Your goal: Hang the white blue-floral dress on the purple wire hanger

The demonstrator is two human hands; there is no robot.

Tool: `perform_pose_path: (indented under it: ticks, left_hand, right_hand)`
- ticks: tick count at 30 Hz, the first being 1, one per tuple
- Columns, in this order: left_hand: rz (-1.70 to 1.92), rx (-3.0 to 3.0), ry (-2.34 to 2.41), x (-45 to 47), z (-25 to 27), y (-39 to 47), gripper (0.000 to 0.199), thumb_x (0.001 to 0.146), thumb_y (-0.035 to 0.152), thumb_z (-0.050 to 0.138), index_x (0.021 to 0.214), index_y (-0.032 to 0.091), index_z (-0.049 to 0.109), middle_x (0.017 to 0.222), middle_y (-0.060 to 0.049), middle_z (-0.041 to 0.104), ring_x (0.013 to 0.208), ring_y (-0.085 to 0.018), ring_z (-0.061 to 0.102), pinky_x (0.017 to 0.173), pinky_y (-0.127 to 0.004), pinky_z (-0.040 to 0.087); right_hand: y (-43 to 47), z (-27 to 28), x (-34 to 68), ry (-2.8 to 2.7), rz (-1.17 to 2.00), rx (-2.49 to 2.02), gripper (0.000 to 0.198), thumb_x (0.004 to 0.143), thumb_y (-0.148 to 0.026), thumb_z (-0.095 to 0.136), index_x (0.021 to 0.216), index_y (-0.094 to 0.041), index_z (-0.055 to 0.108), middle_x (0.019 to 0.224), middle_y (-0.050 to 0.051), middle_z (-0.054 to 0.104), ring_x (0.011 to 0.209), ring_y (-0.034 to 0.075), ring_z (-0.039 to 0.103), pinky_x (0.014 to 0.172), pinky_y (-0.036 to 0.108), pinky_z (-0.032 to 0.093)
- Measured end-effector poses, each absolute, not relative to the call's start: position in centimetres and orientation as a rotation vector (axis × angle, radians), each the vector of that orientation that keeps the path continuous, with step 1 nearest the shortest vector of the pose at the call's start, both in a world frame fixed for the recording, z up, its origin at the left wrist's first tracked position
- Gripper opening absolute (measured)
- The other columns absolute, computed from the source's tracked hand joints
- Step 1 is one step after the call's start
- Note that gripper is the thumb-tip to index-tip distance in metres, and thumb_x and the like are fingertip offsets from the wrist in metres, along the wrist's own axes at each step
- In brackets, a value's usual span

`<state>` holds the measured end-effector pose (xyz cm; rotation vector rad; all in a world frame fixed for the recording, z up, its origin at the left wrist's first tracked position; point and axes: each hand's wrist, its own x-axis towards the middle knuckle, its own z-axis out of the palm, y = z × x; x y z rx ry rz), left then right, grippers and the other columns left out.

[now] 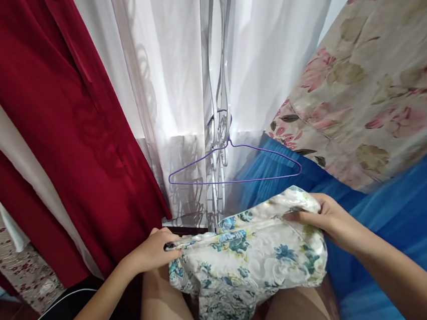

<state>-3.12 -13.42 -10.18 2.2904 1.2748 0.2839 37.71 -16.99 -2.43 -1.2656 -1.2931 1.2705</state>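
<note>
A white cloth with blue and green flowers (pixel 246 262) hangs in loose folds between my hands, above my knees. My left hand (pixel 156 248) pinches its left edge, thumb and fingers closed on the fabric. At the upper right corner, my right hand (pixel 324 214) grips the cloth between thumb and fingers. Just beyond the cloth hangs a bare purple hanger (pixel 236 181), its hook on a white metal stand (pixel 211 79). The cloth's lower end droops between my legs, and its full shape is hidden by the folds.
Dark red fabric (pixel 94 141) hangs at the left and white curtains (pixel 169 58) behind the stand. On the right are a cream floral cloth (pixel 373 89) and blue gauzy fabric (pixel 404 222). A black round-rimmed container (pixel 62 315) stands at the lower left.
</note>
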Motion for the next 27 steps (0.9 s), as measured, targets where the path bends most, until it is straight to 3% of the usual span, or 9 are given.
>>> perform_pose_path:
  ticks: [7, 10, 12, 16, 20, 24, 27]
  left_hand:
    - [0.459, 2.423, 1.229, -4.9, -7.7, -11.6, 0.019, 0.090, 0.038, 0.058, 0.098, 0.028, 0.074, 0.128, -0.002, 0.065, 0.118, -0.027, 0.041, 0.101, -0.046, 0.025]
    - [0.549, 2.392, 1.090, -3.9, -7.3, -12.1, 0.019, 0.087, 0.040, 0.065, 0.083, 0.024, 0.074, 0.105, -0.004, 0.071, 0.110, -0.025, 0.047, 0.099, -0.042, 0.028]
    - [0.601, 2.346, 0.995, -2.7, -7.5, -13.5, 0.024, 0.082, 0.043, 0.071, 0.073, 0.021, 0.071, 0.086, -0.004, 0.067, 0.096, -0.021, 0.052, 0.092, -0.036, 0.033]
    - [0.568, 2.230, 0.931, -1.4, -7.7, -15.8, 0.031, 0.085, 0.049, 0.067, 0.076, 0.019, 0.068, 0.087, -0.003, 0.060, 0.086, -0.017, 0.053, 0.084, -0.029, 0.038]
    - [0.550, 2.345, 1.100, -2.8, -6.2, -14.7, 0.027, 0.095, 0.045, 0.053, 0.093, 0.022, 0.068, 0.104, -0.004, 0.061, 0.102, -0.021, 0.049, 0.095, -0.033, 0.032]
    - [0.377, 2.481, 1.178, -5.0, -5.0, -12.7, 0.030, 0.098, 0.045, 0.046, 0.102, 0.025, 0.068, 0.109, -0.004, 0.061, 0.100, -0.021, 0.046, 0.092, -0.036, 0.029]
    - [0.272, 2.656, 1.250, -5.9, -4.9, -11.4, 0.030, 0.099, 0.041, 0.043, 0.101, 0.026, 0.069, 0.108, -0.005, 0.062, 0.099, -0.022, 0.046, 0.089, -0.038, 0.029]
  right_hand:
    - [-15.2, -3.5, 38.2, -1.160, 1.036, -1.198, 0.025, 0.066, -0.028, 0.084, 0.087, -0.021, 0.073, 0.074, 0.004, 0.075, 0.061, 0.023, 0.068, 0.055, 0.029, 0.055]
    - [-15.0, -4.2, 39.2, -1.098, 0.940, -1.202, 0.026, 0.065, -0.030, 0.085, 0.085, -0.019, 0.073, 0.073, 0.004, 0.073, 0.059, 0.020, 0.064, 0.052, 0.028, 0.052]
    - [-15.2, -4.7, 40.4, -1.064, 0.837, -1.247, 0.029, 0.064, -0.033, 0.085, 0.085, -0.018, 0.072, 0.073, 0.004, 0.071, 0.059, 0.019, 0.062, 0.051, 0.027, 0.050]
    - [-16.0, -4.9, 42.2, -1.138, 0.602, -1.372, 0.029, 0.066, -0.039, 0.084, 0.083, -0.019, 0.072, 0.072, 0.003, 0.067, 0.061, 0.018, 0.058, 0.050, 0.025, 0.045]
    - [-16.4, -4.0, 41.7, -1.402, 0.526, -1.408, 0.043, 0.071, -0.039, 0.080, 0.110, -0.023, 0.071, 0.094, 0.007, 0.072, 0.075, 0.022, 0.062, 0.059, 0.026, 0.049]
    - [-16.0, -3.9, 40.0, -1.622, 0.460, -1.322, 0.049, 0.078, -0.039, 0.072, 0.124, -0.026, 0.064, 0.104, 0.005, 0.071, 0.080, 0.022, 0.063, 0.066, 0.027, 0.050]
    - [-15.3, -4.6, 38.9, -1.832, 0.413, -1.345, 0.053, 0.084, -0.037, 0.064, 0.136, -0.027, 0.055, 0.077, 0.000, 0.069, 0.058, 0.017, 0.057, 0.052, 0.025, 0.044]
